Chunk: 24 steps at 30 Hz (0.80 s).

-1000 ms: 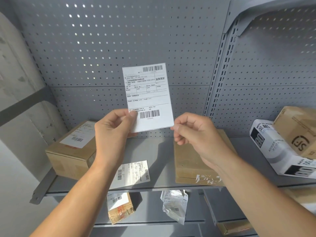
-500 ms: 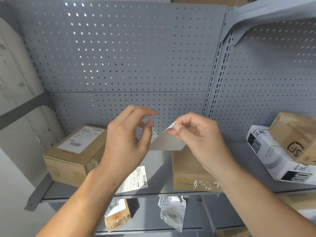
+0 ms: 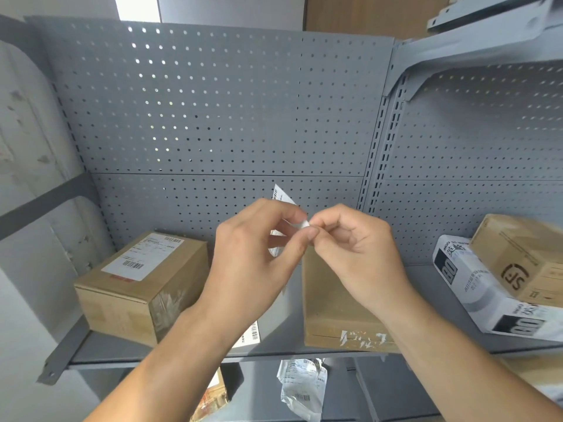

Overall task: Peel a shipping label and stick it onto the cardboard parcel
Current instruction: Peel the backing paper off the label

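A white shipping label (image 3: 281, 196) is held edge-on in front of the pegboard, mostly hidden behind my fingers. My left hand (image 3: 259, 254) and my right hand (image 3: 353, 254) both pinch one curled corner of it, fingertips meeting. Below the hands a plain cardboard parcel (image 3: 332, 312) with no label on top lies on the grey shelf (image 3: 189, 351).
A labelled cardboard box (image 3: 137, 284) sits at the shelf's left. A loose label sheet (image 3: 251, 333) lies near the front edge. At the right lean a white box (image 3: 475, 287) and a brown box (image 3: 524, 257). A crumpled label (image 3: 301, 385) lies on the lower shelf.
The label was held upright facing me, then tipped flat in my right hand. Now both hands have come together and pinch its corner.
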Tool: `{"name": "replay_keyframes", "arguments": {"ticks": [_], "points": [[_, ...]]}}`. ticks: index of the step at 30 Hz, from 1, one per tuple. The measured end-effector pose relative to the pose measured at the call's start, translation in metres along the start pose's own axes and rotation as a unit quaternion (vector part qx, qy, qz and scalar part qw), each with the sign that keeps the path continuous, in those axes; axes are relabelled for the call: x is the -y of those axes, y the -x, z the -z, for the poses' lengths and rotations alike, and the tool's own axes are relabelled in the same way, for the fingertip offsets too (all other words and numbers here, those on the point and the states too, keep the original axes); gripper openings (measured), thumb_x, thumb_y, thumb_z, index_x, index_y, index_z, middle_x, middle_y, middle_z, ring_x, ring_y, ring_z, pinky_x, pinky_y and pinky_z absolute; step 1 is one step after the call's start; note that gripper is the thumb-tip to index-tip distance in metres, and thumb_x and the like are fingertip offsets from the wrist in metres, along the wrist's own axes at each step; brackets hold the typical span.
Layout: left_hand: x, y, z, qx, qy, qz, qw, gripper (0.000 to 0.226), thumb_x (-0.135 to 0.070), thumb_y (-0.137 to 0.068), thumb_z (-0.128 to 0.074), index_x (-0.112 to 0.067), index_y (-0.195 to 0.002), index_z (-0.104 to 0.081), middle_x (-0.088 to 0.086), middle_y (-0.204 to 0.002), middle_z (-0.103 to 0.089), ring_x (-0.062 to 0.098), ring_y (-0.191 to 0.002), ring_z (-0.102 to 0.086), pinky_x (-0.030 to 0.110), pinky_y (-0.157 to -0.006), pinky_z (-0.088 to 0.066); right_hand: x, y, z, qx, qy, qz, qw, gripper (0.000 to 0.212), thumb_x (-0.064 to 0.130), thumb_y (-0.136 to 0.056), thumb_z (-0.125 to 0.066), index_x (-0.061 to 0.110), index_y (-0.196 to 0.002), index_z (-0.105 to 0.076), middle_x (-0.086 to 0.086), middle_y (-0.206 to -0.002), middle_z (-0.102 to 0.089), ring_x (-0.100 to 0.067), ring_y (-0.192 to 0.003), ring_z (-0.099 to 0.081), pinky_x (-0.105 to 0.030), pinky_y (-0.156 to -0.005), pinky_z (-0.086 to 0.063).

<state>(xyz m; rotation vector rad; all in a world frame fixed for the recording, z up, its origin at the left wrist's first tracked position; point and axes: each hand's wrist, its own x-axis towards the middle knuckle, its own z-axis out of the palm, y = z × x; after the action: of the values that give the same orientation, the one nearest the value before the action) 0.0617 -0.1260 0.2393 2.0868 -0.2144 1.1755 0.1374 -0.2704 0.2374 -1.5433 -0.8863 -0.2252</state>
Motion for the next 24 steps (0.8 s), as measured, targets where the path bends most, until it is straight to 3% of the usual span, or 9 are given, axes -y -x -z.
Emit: {"name": "replay_keyframes", "arguments": {"ticks": [6,11,15,17,20,22,24], "points": [[-0.003,0.006,-0.002,-0.015,0.003,0.004,1.0,0.006,-0.013,-0.092,-0.075,-0.011,-0.087,-0.071,-0.005,-0.084,-0.067,0.008,-0.085,-0.065,0.006,-0.073,-0.051,0.001,0.006,0.0,-0.009,0.019,0.018,1.0,0.008,0.008,-0.088,-0.067,0.011,-0.083,-0.071,-0.001,-0.078,-0.075,-0.015,-0.075,-0.073,-0.019,-0.074,-0.053],[-0.003,0.009,-0.004,-0.016,0.005,0.023,1.0,0.011,-0.011,-0.094,-0.069,-0.014,-0.084,-0.066,-0.01,-0.082,-0.063,0.007,-0.082,-0.063,0.007,-0.07,-0.05,-0.001,0.011,-0.002,-0.017,0.025,0.025,0.999,0.007,0.007,-0.087,-0.066,0.009,-0.081,-0.069,-0.003,-0.077,-0.073,-0.024,-0.077,-0.073,-0.024,-0.075,-0.056],[-0.003,0.012,-0.003,-0.017,0.0,0.046,0.999,0.015,-0.01,-0.096,-0.063,-0.017,-0.082,-0.06,-0.011,-0.078,-0.062,0.002,-0.069,-0.059,0.003,-0.061,-0.039,-0.002,0.013,-0.002,-0.019,0.012,0.011,1.0,0.008,0.004,-0.087,-0.066,0.008,-0.08,-0.068,-0.005,-0.075,-0.072,-0.02,-0.074,-0.071,-0.02,-0.073,-0.053],[-0.002,0.014,-0.003,-0.02,-0.002,0.055,0.998,0.014,-0.013,-0.096,-0.059,-0.017,-0.083,-0.059,-0.01,-0.077,-0.064,0.006,-0.071,-0.065,0.003,-0.06,-0.039,-0.004,0.013,-0.002,-0.023,0.001,-0.002,1.0,0.009,0.005,-0.087,-0.066,0.01,-0.08,-0.069,-0.004,-0.076,-0.072,-0.02,-0.075,-0.072,-0.029,-0.074,-0.057],[0.0,0.016,-0.002,-0.024,0.001,0.072,0.997,0.012,-0.017,-0.098,-0.054,-0.018,-0.086,-0.057,-0.009,-0.076,-0.066,0.013,-0.074,-0.071,0.009,-0.059,-0.043,-0.005,0.014,-0.002,-0.038,-0.007,-0.02,0.999,0.011,0.007,-0.087,-0.065,0.014,-0.079,-0.069,-0.002,-0.076,-0.072,-0.026,-0.077,-0.073,-0.055,-0.08,-0.061],[0.003,0.017,0.0,-0.021,-0.009,0.075,0.997,0.013,-0.019,-0.1,-0.053,-0.019,-0.087,-0.055,-0.014,-0.072,-0.064,0.009,-0.063,-0.064,0.015,-0.058,-0.045,-0.005,0.016,-0.002,-0.047,-0.028,-0.042,0.998,0.01,0.007,-0.086,-0.064,0.013,-0.079,-0.069,-0.007,-0.077,-0.072,-0.029,-0.078,-0.072,-0.059,-0.08,-0.06],[0.003,0.017,0.001,-0.015,-0.016,0.083,0.996,0.016,-0.018,-0.103,-0.053,-0.019,-0.087,-0.054,-0.02,-0.065,-0.06,0.004,-0.054,-0.056,0.01,-0.056,-0.037,-0.004,0.016,-0.001,-0.053,-0.059,-0.07,0.994,0.009,0.01,-0.086,-0.063,0.012,-0.079,-0.069,-0.01,-0.081,-0.072,-0.025,-0.079,-0.073,-0.052,-0.08,-0.063]]}}
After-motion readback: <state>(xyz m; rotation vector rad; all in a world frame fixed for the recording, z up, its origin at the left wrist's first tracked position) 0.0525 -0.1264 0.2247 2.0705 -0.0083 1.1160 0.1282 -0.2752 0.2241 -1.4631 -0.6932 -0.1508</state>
